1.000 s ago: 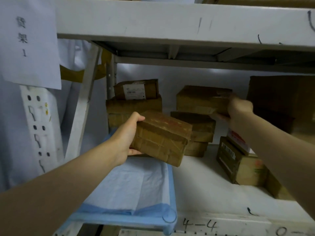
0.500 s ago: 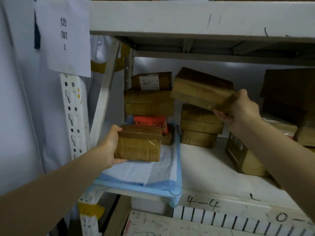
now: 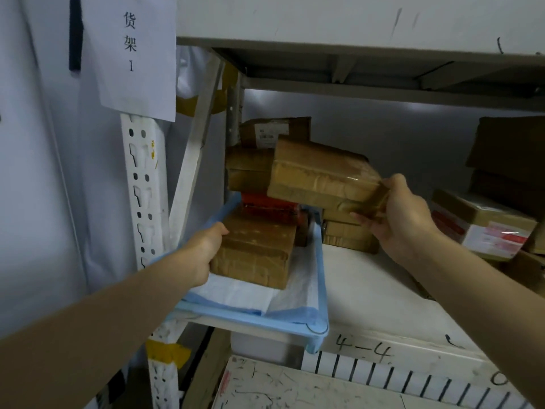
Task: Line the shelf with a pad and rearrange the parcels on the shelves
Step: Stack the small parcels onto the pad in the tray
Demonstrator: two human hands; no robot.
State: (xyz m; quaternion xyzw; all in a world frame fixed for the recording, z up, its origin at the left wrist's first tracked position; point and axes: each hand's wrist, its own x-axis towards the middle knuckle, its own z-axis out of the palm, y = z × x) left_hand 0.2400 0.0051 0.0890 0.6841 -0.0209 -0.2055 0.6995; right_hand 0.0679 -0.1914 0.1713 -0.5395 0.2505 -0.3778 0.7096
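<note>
A white pad with a blue border (image 3: 295,302) lies on the left part of the white shelf (image 3: 368,290). A brown taped parcel (image 3: 256,252) sits on the pad, and my left hand (image 3: 203,255) grips its left end. My right hand (image 3: 401,219) holds a second brown parcel (image 3: 321,175) by its right end, tilted in the air above the pad. Behind them, a stack of brown parcels (image 3: 250,169) with a red parcel (image 3: 269,206) at its base stands at the back left.
More brown parcels (image 3: 348,234) are stacked at the shelf's middle back. Labelled boxes (image 3: 486,228) and dark cartons (image 3: 510,152) crowd the right. A perforated white upright (image 3: 141,184) and a paper sign (image 3: 132,51) stand at left. The upper shelf (image 3: 354,19) hangs low overhead.
My left hand has set its parcel down on the pad, further back. My right hand has carried the other parcel leftward over the pad.
</note>
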